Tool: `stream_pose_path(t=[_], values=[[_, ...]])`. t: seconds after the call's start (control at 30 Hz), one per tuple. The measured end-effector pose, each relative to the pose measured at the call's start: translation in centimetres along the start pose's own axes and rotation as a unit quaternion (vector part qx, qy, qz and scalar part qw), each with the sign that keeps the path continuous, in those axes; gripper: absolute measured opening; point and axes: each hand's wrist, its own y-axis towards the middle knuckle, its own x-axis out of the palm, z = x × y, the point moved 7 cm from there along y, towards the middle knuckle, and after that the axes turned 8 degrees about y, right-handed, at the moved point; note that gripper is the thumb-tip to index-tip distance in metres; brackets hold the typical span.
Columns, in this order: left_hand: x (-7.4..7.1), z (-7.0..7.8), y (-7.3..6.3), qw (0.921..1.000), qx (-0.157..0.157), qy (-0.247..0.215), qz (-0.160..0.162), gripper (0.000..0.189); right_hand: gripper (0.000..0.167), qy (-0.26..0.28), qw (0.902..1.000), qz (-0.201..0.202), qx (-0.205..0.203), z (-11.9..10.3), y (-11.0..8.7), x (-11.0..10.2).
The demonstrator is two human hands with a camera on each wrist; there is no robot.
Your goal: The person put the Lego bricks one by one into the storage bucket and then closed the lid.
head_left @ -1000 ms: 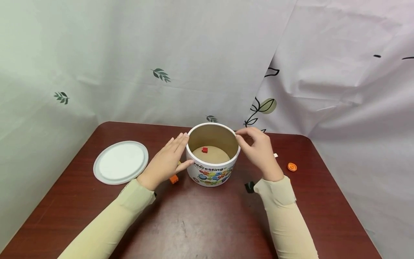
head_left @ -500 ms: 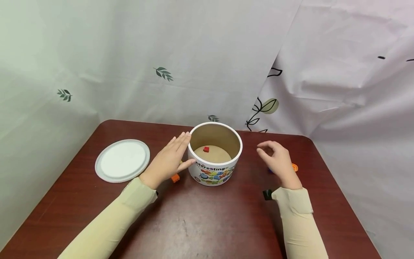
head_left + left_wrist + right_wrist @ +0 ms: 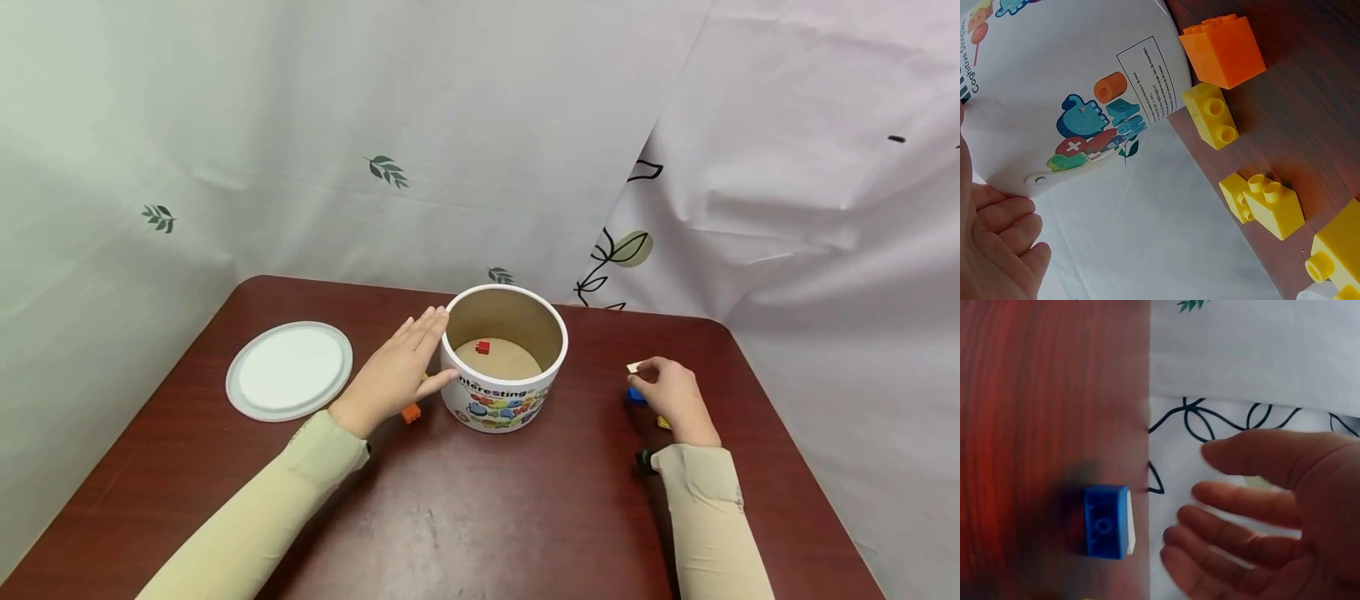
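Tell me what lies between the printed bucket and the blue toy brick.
Nothing: in the head view, only bare dark-red tabletop spans the stretch from the printed bucket to the blue toy brick by the right hand.

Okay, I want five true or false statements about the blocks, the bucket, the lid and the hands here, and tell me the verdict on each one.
1. A small red plastic block lies inside the round white printed bucket. True.

2. The flat round white lid covers the bucket. False: the lid lies on the reddish-brown table, left of the open bucket.

3. The left hand is at the outer side of the bucket. True.

4. The right hand is inside the bucket. False: it is off to the right of the bucket, near a blue plastic block.

5. In the left wrist view, an orange plastic block is next to a yellow plastic block. True.
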Motion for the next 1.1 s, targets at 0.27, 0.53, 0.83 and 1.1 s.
stream_pose_path(t=[0.27,0.53,0.83,1.1], values=[[0.0,0.0,0.0,1.0000,0.000,-0.003,0.005,0.085,0.038,-0.005,0.9990,-0.006,0.045,1.7,-0.2,0.3],[0.0,0.0,0.0,1.0000,0.005,0.001,0.008,0.086,0.034,-0.013,0.9983,-0.019,0.054,2.1,-0.5,0.4],[-0.1,0.1,-0.1,0.9999,0.006,0.003,0.012,0.086,0.031,-0.002,0.9974,-0.012,0.071,2.5,-0.3,0.9],[-0.3,0.2,0.0,0.9998,0.009,0.007,0.017,0.086,0.030,-0.039,0.9959,-0.007,0.081,2.6,0.2,1.0]])
